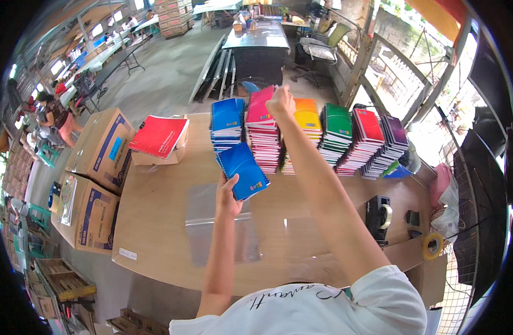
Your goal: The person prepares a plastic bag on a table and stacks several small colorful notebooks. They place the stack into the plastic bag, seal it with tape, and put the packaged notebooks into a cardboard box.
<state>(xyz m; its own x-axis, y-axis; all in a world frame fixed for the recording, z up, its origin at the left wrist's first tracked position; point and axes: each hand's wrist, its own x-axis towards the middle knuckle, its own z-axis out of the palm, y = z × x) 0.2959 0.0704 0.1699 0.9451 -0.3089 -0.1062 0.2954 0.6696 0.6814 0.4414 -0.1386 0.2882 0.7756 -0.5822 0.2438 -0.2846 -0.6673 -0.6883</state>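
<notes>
My left hand [228, 195] is closed on a blue spiral notebook [244, 172], thumb on its cover, held tilted over the table's middle. With fingers pinched, my right hand [281, 103] reaches to the top of the pink notebook stack [263, 134] and grips the corner of the top pink notebook [260, 106]. To the left of that stack rises a blue notebook stack [227, 120]. Rightward stand a yellow stack [308, 114], partly hidden by my right forearm, a green stack [337, 125], a red stack [368, 128] and a purple stack [391, 134].
Clear plastic bags [220, 229] lie on the wooden table [156, 223]. A red notebook [158, 135] rests on an open carton beside two stacked cardboard boxes [103, 151]. At right are a tape dispenser [378, 218] and a yellow tape roll [433, 245]. Other people [58, 120] are at far left.
</notes>
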